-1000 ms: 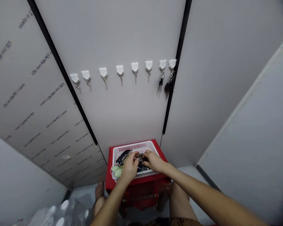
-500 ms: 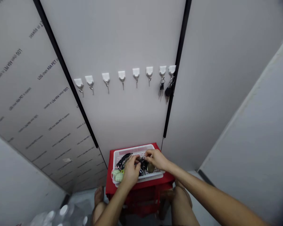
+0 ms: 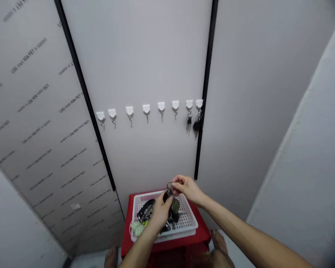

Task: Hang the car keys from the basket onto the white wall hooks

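My right hand (image 3: 187,188) pinches a metal key ring (image 3: 169,185) above the far side of the white basket (image 3: 194,223). Just below it, my left hand (image 3: 162,209) is closed on the dark bunch of keys (image 3: 169,193) that hangs from this ring. An olive-brown rounded fob (image 3: 175,206) dangles beside my left fingers. Under my hands the basket holds a black strap-like loop (image 3: 146,210), a pale green checked soft item (image 3: 137,228) and several dark key pieces, partly hidden by my left hand.
The basket rests on a red-covered stool (image 3: 125,238). Several white hooks (image 3: 146,109) line the wall panel ahead. Two keys (image 3: 189,123) hang on one hook at the right, and a key with a black fob (image 3: 197,125) on the rightmost. Black strips (image 3: 85,93) edge the panel.
Both hands have risen from inside the basket, lifting the bunch of keys with its ring and olive-brown fob. The camera view has tilted up, so hooks and basket sit lower.
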The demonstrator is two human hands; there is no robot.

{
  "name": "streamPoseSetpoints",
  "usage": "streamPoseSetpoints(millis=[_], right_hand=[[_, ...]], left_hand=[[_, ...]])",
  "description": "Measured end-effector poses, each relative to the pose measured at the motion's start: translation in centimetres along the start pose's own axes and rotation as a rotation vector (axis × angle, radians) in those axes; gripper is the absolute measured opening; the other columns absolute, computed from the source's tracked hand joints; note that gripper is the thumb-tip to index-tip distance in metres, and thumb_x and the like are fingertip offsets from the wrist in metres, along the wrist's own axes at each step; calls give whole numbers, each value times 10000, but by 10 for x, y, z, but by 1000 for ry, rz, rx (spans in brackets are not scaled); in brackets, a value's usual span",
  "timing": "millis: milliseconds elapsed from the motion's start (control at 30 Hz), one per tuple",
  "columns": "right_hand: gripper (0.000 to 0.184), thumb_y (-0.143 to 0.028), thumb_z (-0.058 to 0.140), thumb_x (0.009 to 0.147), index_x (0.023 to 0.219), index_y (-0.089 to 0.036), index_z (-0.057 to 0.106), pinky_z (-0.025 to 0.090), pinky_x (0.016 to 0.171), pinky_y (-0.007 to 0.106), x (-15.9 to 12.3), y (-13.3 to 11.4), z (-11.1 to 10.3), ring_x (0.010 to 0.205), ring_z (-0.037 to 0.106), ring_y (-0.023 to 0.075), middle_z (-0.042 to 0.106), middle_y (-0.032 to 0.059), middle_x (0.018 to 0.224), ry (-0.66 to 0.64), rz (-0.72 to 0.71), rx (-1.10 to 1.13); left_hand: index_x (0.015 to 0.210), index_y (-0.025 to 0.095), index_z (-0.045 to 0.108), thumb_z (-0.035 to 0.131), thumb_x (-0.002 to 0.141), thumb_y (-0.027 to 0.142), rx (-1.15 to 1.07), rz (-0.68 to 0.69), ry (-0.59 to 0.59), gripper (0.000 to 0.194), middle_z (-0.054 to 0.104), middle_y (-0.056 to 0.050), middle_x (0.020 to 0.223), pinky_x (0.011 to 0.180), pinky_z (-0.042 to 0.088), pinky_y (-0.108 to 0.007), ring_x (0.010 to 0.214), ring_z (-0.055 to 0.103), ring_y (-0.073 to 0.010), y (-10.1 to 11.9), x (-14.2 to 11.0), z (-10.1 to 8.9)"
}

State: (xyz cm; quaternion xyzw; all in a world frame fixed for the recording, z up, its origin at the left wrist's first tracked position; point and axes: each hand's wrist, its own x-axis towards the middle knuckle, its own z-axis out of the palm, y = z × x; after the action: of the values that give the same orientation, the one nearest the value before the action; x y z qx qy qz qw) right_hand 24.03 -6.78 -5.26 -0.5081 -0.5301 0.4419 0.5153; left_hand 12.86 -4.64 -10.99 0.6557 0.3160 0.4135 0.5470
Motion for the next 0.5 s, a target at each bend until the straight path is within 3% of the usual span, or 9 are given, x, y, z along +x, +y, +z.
streamPoseSetpoints(millis=[100, 267, 367, 500], right_hand=[[186, -285, 531, 552, 579, -137, 422, 390, 442, 204, 7, -27, -10, 384, 454, 51, 481, -62, 427, 61, -35, 45], [108, -207, 521, 584, 600, -128, 448, 415, 448, 198, 23, -81, -26, 404, 478, 52, 498, -50, 438, 172, -173, 79], [37, -127, 486, 614, 598, -124, 453, 424, 435, 180, 33, -115, -32, 407, 485, 46, 504, -44, 453, 263, -266, 83], [73, -74, 444, 643, 590, -123, 449, 423, 401, 158, 52, -152, -38, 393, 482, 36, 505, -39, 477, 382, -380, 97]], left_hand=[[869, 98, 509, 409, 663, 213, -16, 60, 5, 256, 569, -50, 848, 736, 361, -262, 786, 485, -140, 26, 17, 5], [816, 103, 523, 409, 655, 162, 74, 125, 47, 205, 567, -26, 736, 654, 379, -231, 678, 481, -107, 87, 52, 11], [856, 114, 503, 399, 671, 180, 55, 176, 81, 222, 551, -23, 694, 561, 383, -201, 585, 467, -79, 122, 71, 16], [902, 131, 475, 412, 675, 189, 53, 219, 130, 243, 546, -18, 666, 504, 378, -181, 522, 461, -63, 157, 97, 22]])
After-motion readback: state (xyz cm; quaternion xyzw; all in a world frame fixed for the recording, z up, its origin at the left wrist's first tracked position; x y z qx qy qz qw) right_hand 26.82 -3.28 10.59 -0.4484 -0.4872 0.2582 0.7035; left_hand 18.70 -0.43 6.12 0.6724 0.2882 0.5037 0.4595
